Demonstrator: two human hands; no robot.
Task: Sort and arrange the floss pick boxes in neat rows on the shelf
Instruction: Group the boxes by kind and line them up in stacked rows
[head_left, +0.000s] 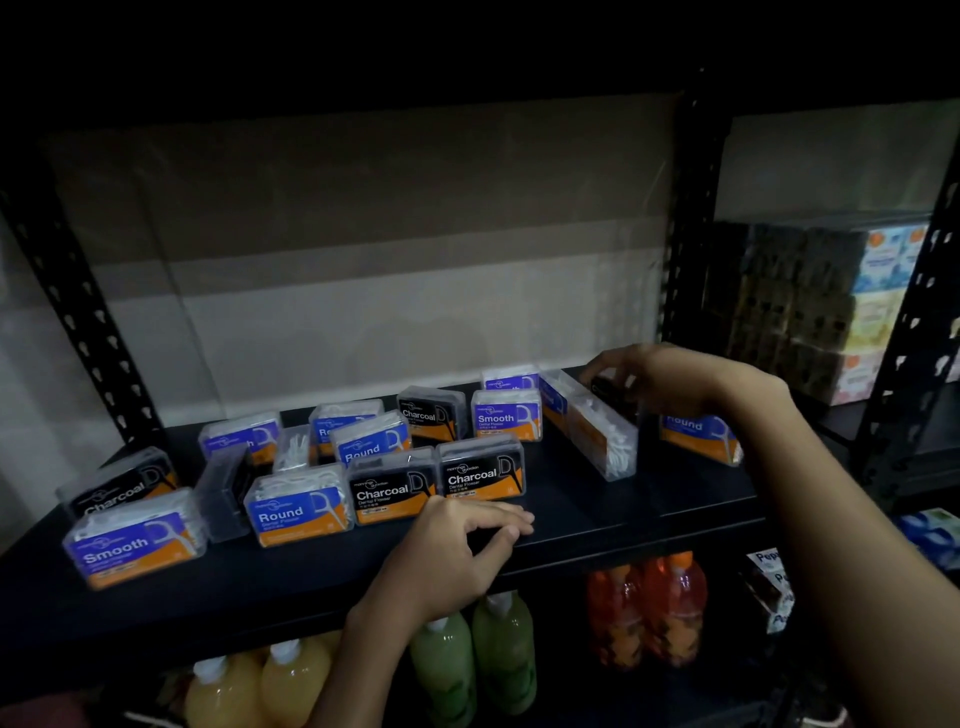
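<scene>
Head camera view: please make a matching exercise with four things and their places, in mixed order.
Things:
1. clear plastic Smooth box with blue label
2. green drink bottles
3. right hand
4. left hand

Places:
A. at the back right of the black shelf
B. front left corner
C. below the shelf
D. front edge, before two Charcoal boxes

Pairs: 1-B, 2-C, 3-A, 4-D

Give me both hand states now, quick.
Left hand: open, empty, fingers resting on the shelf edge.
Right hand: closed around a dark floss box at the back.
</scene>
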